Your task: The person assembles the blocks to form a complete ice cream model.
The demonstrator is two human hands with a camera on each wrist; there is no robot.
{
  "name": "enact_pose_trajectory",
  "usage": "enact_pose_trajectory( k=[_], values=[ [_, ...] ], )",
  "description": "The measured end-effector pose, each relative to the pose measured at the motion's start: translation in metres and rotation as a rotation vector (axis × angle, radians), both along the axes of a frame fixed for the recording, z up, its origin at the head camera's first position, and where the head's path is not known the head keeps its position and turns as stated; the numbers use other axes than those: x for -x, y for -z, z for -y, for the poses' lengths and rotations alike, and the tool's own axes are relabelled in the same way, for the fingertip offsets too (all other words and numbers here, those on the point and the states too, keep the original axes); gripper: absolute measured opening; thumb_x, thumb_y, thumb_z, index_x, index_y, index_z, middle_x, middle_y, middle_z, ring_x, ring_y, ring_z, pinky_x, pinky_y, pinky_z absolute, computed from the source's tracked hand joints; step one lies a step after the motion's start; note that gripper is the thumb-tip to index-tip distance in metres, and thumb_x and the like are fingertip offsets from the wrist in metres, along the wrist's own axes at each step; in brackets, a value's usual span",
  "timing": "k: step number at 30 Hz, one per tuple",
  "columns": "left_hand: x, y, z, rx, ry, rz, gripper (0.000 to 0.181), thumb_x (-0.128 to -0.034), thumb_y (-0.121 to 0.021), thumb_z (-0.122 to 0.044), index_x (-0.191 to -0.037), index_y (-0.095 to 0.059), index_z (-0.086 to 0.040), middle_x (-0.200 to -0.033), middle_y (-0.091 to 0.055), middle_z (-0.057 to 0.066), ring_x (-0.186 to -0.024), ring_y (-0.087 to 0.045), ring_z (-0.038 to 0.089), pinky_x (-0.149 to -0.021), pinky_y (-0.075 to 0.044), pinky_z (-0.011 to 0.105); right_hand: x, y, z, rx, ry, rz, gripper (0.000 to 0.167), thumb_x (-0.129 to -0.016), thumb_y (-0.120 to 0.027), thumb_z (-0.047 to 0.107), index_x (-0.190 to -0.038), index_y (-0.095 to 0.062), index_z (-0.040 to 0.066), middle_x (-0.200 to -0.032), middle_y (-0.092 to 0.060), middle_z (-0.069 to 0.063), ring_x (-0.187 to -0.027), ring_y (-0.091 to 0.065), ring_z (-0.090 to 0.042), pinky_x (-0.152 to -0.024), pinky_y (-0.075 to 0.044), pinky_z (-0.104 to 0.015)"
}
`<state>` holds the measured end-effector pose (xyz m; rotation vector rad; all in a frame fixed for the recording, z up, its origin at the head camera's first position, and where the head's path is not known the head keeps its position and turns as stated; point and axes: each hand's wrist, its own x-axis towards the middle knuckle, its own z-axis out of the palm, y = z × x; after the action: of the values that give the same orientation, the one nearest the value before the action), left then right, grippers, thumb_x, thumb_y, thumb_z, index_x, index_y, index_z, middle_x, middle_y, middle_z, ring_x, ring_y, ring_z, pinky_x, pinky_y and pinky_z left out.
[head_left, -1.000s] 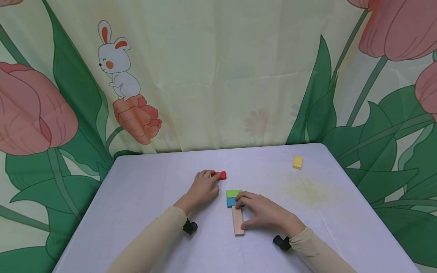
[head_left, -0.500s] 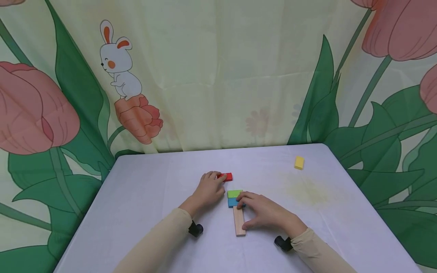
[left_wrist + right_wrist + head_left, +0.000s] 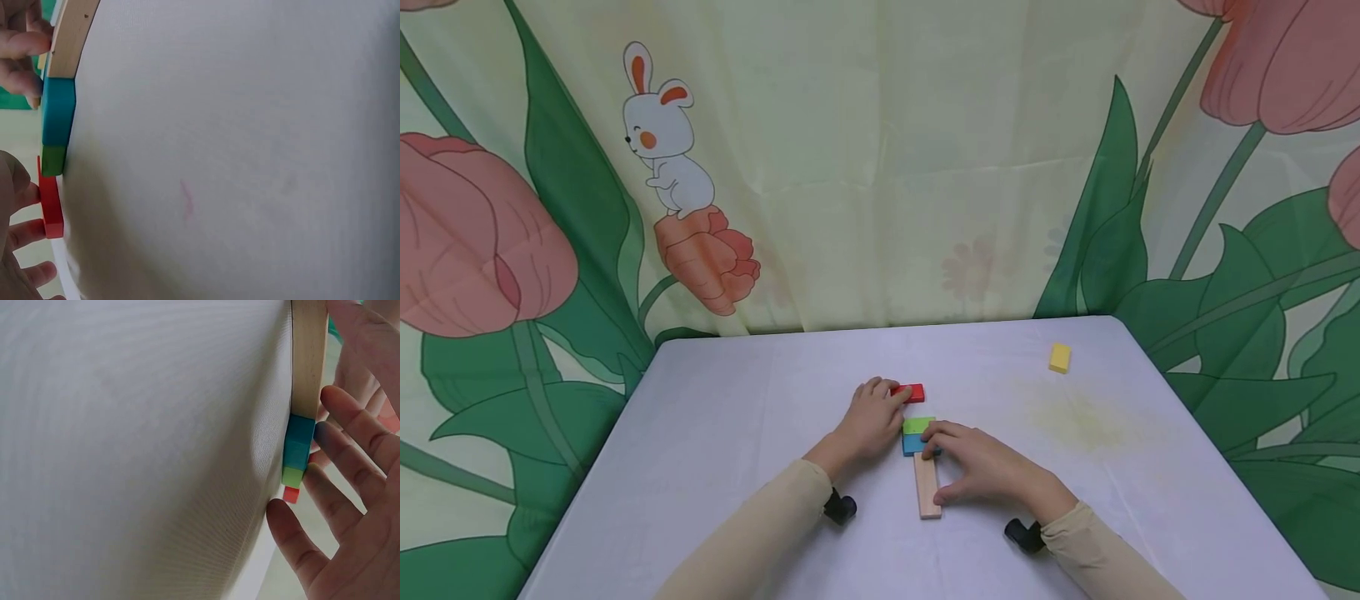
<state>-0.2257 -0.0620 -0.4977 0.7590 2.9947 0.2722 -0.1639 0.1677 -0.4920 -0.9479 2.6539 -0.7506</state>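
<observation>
My left hand [image 3: 872, 421] pinches a red block [image 3: 915, 393] flat on the table, just behind a green block [image 3: 917, 426]. The green block lies against a blue block [image 3: 913, 445], and a long plain wooden block [image 3: 927, 487] runs from the blue one toward me. My right hand [image 3: 983, 465] rests along the right side of this row, its fingers spread and fairly straight in the right wrist view. Its fingertips are at the blue block, and the thumb is beside the wooden block. In the left wrist view the red block [image 3: 51, 209] shows between left fingers.
A yellow block [image 3: 1060, 358] lies alone near the back right of the white-covered table [image 3: 700, 450]. Behind the table hangs a curtain [image 3: 887, 167] printed with tulips and a rabbit. Each wrist carries a small black camera.
My left hand has slid the red block to the right, from left of the row to just behind the green block. The right hand has hardly moved.
</observation>
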Motion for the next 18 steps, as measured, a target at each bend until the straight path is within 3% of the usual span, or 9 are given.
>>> enact_pose_trajectory(
  k=[7, 11, 14, 18],
  values=[
    [-0.0034, 0.002, -0.0077, 0.002, 0.025, -0.009, 0.048, -0.1082, -0.046, -0.031, -0.155, -0.05, -0.021, -0.153, -0.048, 0.01, -0.149, -0.036, 0.042, -0.122, -0.031, 0.06, 0.0001, 0.0014, -0.001, 0.002, -0.005, -0.004, 0.052, -0.079, -0.087, 0.05, -0.12, -0.066, 0.027, -0.141, -0.055, 0.009, -0.132, -0.053, -0.015, -0.114, -0.047, -0.045],
    [-0.0051, 0.0017, -0.0098, -0.024, 0.026, 0.023, 0.049, -0.1085, -0.045, -0.031, -0.156, -0.048, -0.02, -0.156, -0.046, 0.011, -0.15, -0.033, 0.044, -0.123, -0.03, 0.062, -0.0005, 0.0005, -0.0005, 0.002, -0.007, -0.01, 0.052, -0.079, -0.088, 0.049, -0.12, -0.066, 0.027, -0.141, -0.056, 0.009, -0.132, -0.053, -0.014, -0.113, -0.047, -0.044],
    [-0.0059, 0.0007, -0.0093, -0.133, -0.001, 0.095, 0.051, -0.1083, -0.042, -0.029, -0.158, -0.044, -0.017, -0.161, -0.039, 0.013, -0.152, -0.031, 0.043, -0.124, -0.027, 0.061, -0.001, -0.0016, -0.0001, -0.004, -0.011, -0.016, 0.052, -0.079, -0.088, 0.049, -0.121, -0.066, 0.026, -0.141, -0.056, 0.009, -0.132, -0.054, -0.015, -0.113, -0.047, -0.044],
    [-0.0077, -0.0026, -0.0062, -0.419, -0.066, 0.25, 0.056, -0.1055, -0.041, -0.024, -0.16, -0.038, -0.01, -0.166, -0.029, 0.017, -0.153, -0.03, 0.039, -0.124, -0.029, 0.058, 0.0004, -0.0053, -0.0008, -0.017, -0.008, -0.025, 0.057, -0.078, -0.087, 0.053, -0.125, -0.066, 0.026, -0.142, -0.056, 0.008, -0.133, -0.054, -0.017, -0.113, -0.047, -0.047]
  ],
)
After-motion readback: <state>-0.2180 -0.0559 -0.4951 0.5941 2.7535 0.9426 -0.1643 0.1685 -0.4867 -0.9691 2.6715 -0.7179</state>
